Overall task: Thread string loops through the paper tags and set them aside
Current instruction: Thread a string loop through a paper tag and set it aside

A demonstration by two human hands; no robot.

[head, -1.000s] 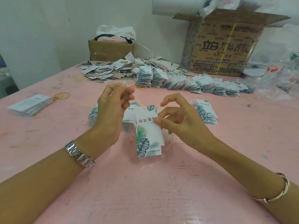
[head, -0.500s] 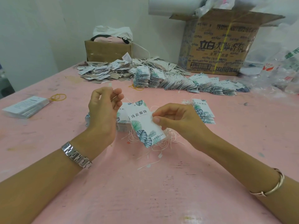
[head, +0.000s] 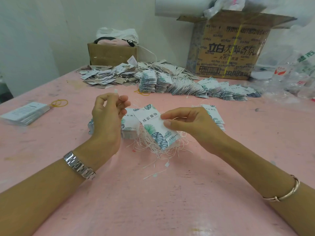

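Head view showed your right hand (head: 190, 123) pinching a paper tag (head: 156, 126) by its edge, tilted above the loose strings (head: 153, 147) on the table (head: 153, 193). Your left hand (head: 106, 120) pinched one string (head: 115, 91) — fingers (head: 125, 103) curled.

A tag (head: 156, 126) sits over loose strings (head: 158, 147), card stack (head: 25, 113) far left, boxes (head: 230, 48) behind.

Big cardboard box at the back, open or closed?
Open. The big cardboard box has its top flaps spread outward, with a plastic bag sticking out.
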